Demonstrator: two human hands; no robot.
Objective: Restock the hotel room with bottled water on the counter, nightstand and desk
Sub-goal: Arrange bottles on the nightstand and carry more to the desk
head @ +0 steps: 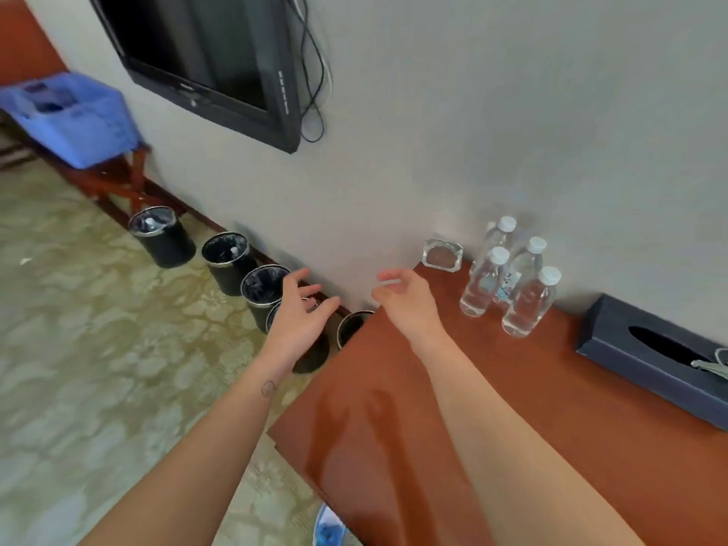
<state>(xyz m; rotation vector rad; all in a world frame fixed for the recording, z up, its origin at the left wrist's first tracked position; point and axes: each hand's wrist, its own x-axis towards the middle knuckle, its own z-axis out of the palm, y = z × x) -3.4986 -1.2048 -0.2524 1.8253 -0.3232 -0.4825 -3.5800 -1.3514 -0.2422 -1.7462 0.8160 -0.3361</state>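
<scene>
Head view: your left hand and right hand hang empty, fingers loosely spread, at the table's edge. Beyond, four full water bottles stand on it by the wall; likely weighty, thin-walled and slick, so grip each around mid-body.

left hand / right hand: bare | left forearm: bare, small round tattoo near wrist | right forearm: bare
</scene>
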